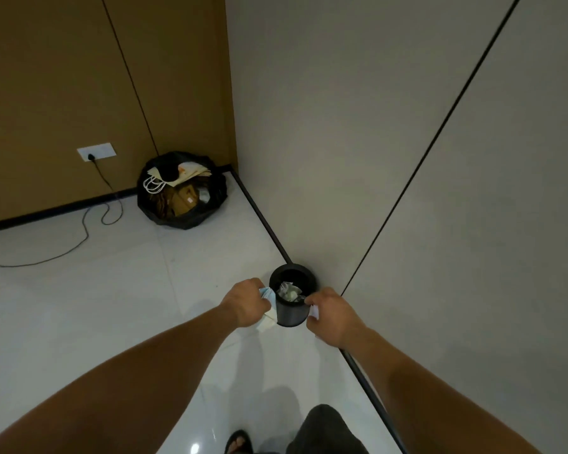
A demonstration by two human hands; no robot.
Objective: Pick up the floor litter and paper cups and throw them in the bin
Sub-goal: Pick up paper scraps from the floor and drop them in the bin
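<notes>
Just left of the black bin [292, 317], the left grip [245, 303] pinches pale blue litter [267, 319]; just right, the right grip [333, 314] pinches a white scrap [315, 312].

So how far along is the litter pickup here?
Done: crumpled paper already lies inside the bin. In hand: the left hand grips pale blue and white litter beside the bin's rim, and the right hand pinches a white scrap at its other side. Left: dropping both in. The floor in view shows no other loose litter, and no paper cups are visible.
</notes>
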